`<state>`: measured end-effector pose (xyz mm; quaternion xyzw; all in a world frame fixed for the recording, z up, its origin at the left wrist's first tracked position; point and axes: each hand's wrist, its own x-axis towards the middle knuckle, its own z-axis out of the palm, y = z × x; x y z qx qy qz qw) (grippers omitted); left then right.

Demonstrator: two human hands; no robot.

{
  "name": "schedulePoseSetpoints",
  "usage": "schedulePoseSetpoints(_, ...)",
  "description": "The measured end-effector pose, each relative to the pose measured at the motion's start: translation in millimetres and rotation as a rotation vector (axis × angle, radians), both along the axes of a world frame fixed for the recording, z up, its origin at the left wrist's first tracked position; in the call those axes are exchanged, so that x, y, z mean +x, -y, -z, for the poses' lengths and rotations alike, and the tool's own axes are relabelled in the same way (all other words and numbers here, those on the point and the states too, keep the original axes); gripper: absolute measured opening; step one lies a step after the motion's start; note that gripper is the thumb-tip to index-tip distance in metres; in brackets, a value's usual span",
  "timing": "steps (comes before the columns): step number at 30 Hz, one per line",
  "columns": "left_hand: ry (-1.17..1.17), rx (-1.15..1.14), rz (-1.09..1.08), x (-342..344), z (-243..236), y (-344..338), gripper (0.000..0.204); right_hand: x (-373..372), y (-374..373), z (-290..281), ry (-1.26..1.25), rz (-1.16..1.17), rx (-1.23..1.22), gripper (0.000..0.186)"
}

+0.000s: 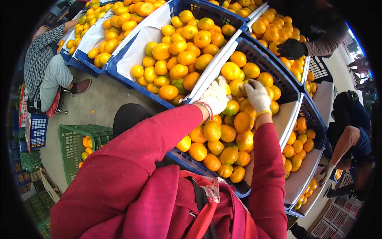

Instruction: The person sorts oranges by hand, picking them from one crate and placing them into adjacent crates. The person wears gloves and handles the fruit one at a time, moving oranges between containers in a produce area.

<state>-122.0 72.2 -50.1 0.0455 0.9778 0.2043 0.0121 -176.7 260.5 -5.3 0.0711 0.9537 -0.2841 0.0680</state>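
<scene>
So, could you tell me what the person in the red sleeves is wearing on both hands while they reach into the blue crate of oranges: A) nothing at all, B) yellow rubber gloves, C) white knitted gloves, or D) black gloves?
C: the left hand and the right hand are both covered in white knitted gloves as they rest among the oranges in the blue crate.

Both white-gloved hands are down in the blue crate point(278, 75) of oranges: left hand point(215, 96) and right hand point(258, 95) side by side on the pile, fingers curled over fruit. At one o'clock, a co-worker's black-gloved hand point(292, 49) rests on the next crate. At eight o'clock stands a green basket point(71, 137).
</scene>
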Motion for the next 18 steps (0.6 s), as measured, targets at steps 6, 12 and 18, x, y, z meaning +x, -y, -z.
schedulePoseSetpoints(6,0.114,0.04,0.072,-6,-23,14,0.074,75,-23,-44,0.232,-0.122,-0.104,0.059)
schedulePoseSetpoints(12,0.008,-0.102,0.142,-4,-23,1,0.072,121,-14,-35,0.089,-0.162,-0.014,0.076)
schedulePoseSetpoints(18,-0.318,-0.169,0.427,0,-44,6,0.045,53,-27,-50,-0.267,0.031,-0.588,0.074)
